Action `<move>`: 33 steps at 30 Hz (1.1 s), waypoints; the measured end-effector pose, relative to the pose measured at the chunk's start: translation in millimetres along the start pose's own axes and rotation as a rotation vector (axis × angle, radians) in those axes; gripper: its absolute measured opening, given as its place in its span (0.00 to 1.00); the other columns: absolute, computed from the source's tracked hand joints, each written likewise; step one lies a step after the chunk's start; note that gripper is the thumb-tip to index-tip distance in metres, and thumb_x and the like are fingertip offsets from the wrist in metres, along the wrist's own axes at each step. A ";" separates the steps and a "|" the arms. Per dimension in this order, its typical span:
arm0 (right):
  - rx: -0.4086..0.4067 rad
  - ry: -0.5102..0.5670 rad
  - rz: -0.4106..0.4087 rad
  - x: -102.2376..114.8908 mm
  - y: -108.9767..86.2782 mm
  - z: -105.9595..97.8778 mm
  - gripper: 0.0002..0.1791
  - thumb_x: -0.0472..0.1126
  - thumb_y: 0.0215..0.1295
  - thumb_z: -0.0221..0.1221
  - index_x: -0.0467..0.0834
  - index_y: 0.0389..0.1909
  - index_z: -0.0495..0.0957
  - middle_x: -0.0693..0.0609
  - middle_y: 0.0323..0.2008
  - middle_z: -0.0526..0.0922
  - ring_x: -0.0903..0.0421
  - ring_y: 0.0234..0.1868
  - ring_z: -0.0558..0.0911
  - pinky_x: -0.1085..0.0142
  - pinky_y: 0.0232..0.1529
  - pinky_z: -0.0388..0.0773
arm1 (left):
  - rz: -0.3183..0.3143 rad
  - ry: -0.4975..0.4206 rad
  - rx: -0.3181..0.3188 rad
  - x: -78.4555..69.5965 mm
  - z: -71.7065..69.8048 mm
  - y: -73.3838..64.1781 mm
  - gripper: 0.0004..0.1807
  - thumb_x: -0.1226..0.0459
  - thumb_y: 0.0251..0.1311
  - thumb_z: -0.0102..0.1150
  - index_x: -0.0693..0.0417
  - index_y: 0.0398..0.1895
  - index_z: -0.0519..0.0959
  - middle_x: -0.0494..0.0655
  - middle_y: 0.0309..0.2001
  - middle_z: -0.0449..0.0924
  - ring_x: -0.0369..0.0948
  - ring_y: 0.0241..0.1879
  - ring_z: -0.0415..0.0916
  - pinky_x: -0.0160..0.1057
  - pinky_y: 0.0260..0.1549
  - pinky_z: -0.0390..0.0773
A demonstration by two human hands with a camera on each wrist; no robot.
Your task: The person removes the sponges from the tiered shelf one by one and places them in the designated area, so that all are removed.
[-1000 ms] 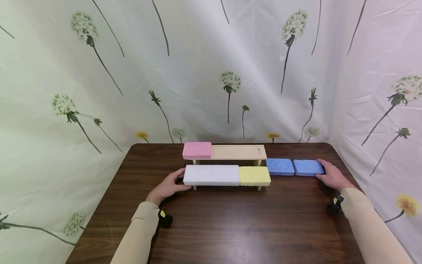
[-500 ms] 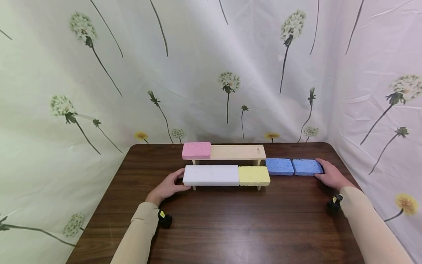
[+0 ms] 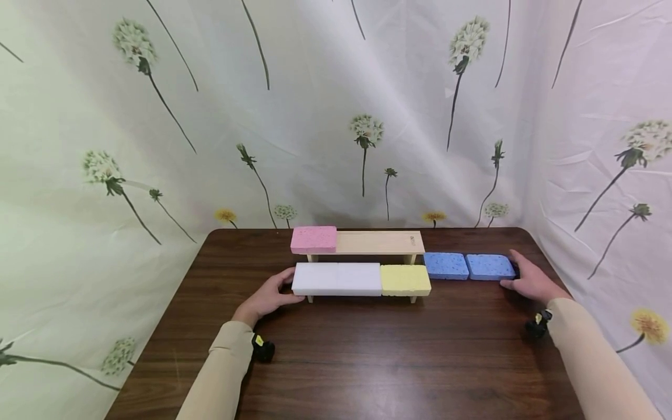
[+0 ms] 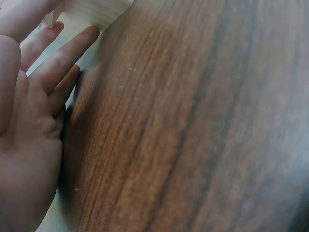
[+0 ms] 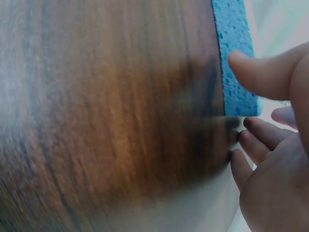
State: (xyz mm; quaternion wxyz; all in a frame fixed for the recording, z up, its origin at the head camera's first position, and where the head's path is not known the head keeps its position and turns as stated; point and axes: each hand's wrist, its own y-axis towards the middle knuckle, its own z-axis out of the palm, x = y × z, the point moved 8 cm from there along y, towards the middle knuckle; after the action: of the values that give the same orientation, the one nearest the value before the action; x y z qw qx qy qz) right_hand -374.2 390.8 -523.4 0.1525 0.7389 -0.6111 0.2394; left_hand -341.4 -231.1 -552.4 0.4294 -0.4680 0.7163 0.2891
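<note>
At the left end of the front row, my left hand (image 3: 266,297) holds the low wooden stand (image 4: 91,14), thumb in front and fingers behind. On that stand lie two white sponges (image 3: 336,279) and a yellow sponge (image 3: 405,280), edge to edge. My right hand (image 3: 531,282) is by the right end of a blue sponge (image 3: 490,266), with its fingers spread. The thumb (image 5: 263,72) overlaps this sponge in the right wrist view; contact is unclear. Another blue sponge (image 3: 445,265) lies to its left, both flat on the table.
Behind the front row stands a second wooden stand (image 3: 375,241) with a pink sponge (image 3: 313,239) on its left end. The dark wood table (image 3: 346,356) reaches a flower-printed curtain (image 3: 315,146) at the back and right.
My right hand has moved slightly right and its fingers have spread away from the end of the blue sponge. My left hand and the sponges look unmoved.
</note>
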 end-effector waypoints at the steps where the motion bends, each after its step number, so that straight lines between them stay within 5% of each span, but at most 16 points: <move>1: -0.011 0.005 -0.003 2.0 -0.9 -1.8 0.55 0.40 0.66 0.69 0.17 0.76 0.43 0.13 0.70 0.56 0.19 0.71 0.58 0.29 0.69 0.55 | 0.006 0.000 0.001 -0.6 0.1 0.2 0.44 0.62 0.63 0.75 0.59 0.79 0.64 0.59 0.68 0.77 0.56 0.70 0.67 0.62 0.71 0.61; 8: -0.044 0.010 0.032 15.2 -2.9 -9.1 0.58 0.54 0.69 0.69 0.23 0.79 0.45 0.17 0.74 0.51 0.20 0.74 0.54 0.28 0.70 0.53 | 0.016 0.023 0.000 -1.3 0.3 0.3 0.44 0.61 0.63 0.75 0.58 0.79 0.65 0.58 0.68 0.78 0.54 0.69 0.69 0.61 0.69 0.63; 16: -0.150 0.021 -0.061 50.6 3.2 -15.3 0.50 0.55 0.73 0.65 0.28 0.79 0.52 0.22 0.76 0.56 0.23 0.74 0.58 0.29 0.69 0.57 | 0.013 -0.010 0.000 -1.7 0.2 0.6 0.46 0.62 0.61 0.77 0.56 0.80 0.64 0.56 0.68 0.78 0.53 0.70 0.68 0.60 0.70 0.62; 33: -0.123 0.056 -0.209 130.5 32.6 11.0 0.46 0.56 0.76 0.62 0.34 0.81 0.56 0.32 0.78 0.62 0.32 0.78 0.60 0.34 0.71 0.61 | 0.013 -0.008 0.005 -2.8 -0.4 -0.7 0.45 0.62 0.62 0.76 0.57 0.79 0.64 0.57 0.68 0.78 0.54 0.69 0.69 0.60 0.69 0.64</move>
State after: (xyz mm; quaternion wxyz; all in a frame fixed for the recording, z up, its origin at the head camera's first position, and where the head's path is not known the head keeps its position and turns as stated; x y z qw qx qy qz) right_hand -386.1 270.1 -464.3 0.2386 0.7808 -0.5397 0.2050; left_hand -340.4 -230.5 -549.7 0.4316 -0.4611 0.7183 0.2918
